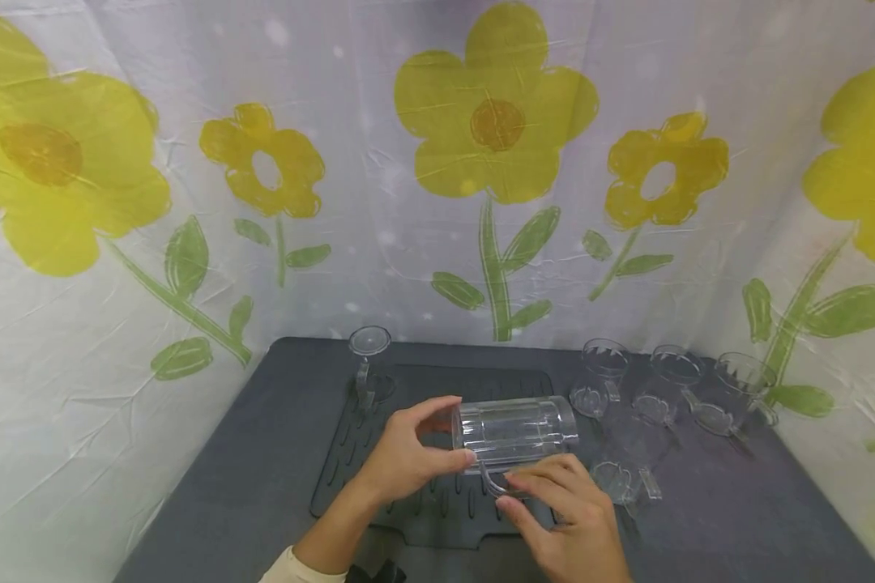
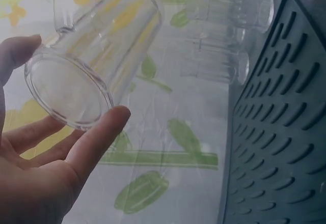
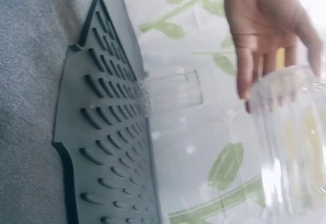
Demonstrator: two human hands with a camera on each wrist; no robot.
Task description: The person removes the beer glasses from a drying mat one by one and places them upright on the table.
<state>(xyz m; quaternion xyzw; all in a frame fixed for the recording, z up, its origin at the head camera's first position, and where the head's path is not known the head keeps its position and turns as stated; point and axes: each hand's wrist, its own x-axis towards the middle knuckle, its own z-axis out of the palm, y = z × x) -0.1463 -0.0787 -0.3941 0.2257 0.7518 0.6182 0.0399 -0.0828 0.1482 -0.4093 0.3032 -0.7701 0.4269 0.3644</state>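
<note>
A clear glass mug (image 1: 518,427) is held on its side above the drying mat (image 1: 437,518). My left hand (image 1: 401,455) grips the mug at its left end, thumb on the near side and fingers behind. In the left wrist view, that end is the thick round base (image 2: 69,91), with the left fingertips around its edge. My right hand (image 1: 574,514) pinches the handle (image 1: 492,483) between thumb and fingers, the handle facing toward me. The right wrist view shows the left palm behind the mug (image 3: 290,132); the right hand is outside that view.
Another clear mug (image 1: 372,376) stands at the mat's back left corner. Right of the mat are several more clear mugs, among them a back one (image 1: 601,380), a far right one (image 1: 732,393) and a nearer one (image 1: 616,483). A flowered curtain (image 1: 364,267) hangs behind the grey table (image 1: 219,486).
</note>
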